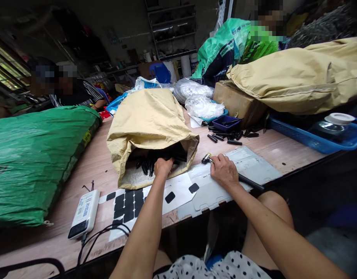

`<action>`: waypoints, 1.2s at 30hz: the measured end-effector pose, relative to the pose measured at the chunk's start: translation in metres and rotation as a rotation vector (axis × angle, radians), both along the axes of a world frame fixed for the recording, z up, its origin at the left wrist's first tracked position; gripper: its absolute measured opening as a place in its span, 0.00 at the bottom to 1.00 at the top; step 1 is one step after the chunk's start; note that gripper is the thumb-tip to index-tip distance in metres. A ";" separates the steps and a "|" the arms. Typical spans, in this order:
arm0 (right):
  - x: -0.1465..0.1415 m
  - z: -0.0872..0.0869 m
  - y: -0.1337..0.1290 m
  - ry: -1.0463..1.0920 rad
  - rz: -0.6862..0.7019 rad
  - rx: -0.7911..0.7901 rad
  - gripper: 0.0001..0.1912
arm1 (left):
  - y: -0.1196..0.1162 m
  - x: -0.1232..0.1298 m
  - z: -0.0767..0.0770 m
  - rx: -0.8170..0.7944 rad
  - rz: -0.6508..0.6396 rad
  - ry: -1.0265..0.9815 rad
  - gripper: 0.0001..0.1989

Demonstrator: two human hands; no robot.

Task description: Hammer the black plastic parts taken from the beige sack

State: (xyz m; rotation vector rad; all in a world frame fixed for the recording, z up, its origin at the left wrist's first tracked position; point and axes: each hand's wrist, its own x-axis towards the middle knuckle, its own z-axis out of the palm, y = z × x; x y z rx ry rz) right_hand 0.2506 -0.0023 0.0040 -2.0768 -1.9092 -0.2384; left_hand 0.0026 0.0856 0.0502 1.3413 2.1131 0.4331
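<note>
My left hand [163, 167] reaches into the mouth of a tan sack [149, 120] lying on the table. Its fingers are curled at several black pieces [145, 166] inside, and what they grip is hidden. Over the grey board [204, 190], my right hand [224, 169] is closed around a hammer [207, 158]; the metal head shows past the fingers and the black handle runs under the wrist to the right. Black square pads [129, 205] on white sheets lie in front of the sack.
A white power bank [84, 213] with cables lies near the front edge. A green sack [35, 162] fills the left. Behind are a purple tray [226, 123], loose black parts [234, 142], a carton [239, 101] and a blue tray [306, 133]. Two other people sit farther back.
</note>
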 end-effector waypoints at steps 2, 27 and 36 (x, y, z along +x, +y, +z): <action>0.000 0.000 0.000 -0.003 -0.004 0.003 0.12 | -0.001 0.001 0.002 -0.029 -0.005 0.025 0.19; 0.000 -0.003 0.000 -0.005 -0.004 0.025 0.12 | -0.082 0.008 -0.025 0.369 -0.697 0.015 0.13; 0.001 -0.003 -0.002 -0.004 0.003 0.017 0.13 | -0.089 0.008 -0.045 0.519 -0.609 -0.055 0.08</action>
